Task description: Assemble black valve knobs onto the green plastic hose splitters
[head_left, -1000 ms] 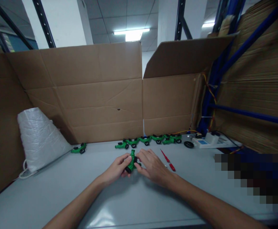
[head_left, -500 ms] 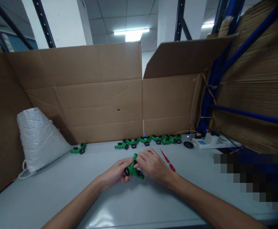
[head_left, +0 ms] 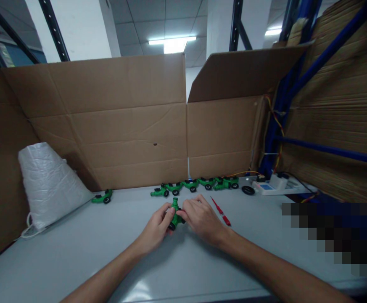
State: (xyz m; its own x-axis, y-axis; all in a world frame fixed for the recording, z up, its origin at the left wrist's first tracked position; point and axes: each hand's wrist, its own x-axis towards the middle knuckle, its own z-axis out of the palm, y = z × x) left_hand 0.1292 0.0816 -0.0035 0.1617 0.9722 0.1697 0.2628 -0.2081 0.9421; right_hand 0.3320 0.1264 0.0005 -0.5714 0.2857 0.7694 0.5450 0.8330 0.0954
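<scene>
A green branched hose fitting with black parts (head_left: 175, 216) is held just above the table, its narrow end pointing away from me. My left hand (head_left: 157, 224) grips it from the left, thumb on top and fingers beneath. From the right, my right hand (head_left: 199, 216) pinches the black part on the fitting's side, its other fingers curled. Those fingers hide some of the fitting. To the right of my right hand lies a red screwdriver (head_left: 221, 211) on the table.
Several similar green fittings (head_left: 189, 185) stand along the cardboard wall (head_left: 126, 143). Another green fitting (head_left: 102, 197) sits beside a white wrapped bag (head_left: 52, 185) at the left. A black ring (head_left: 248, 190) and a white power strip (head_left: 281, 186) are at the back right of the grey table (head_left: 76, 248).
The fitting has turned between my hands, its narrow end now pointing more directly away. My left hand has shifted its grip, with the thumb further over the fitting. The right hand stays on it.
</scene>
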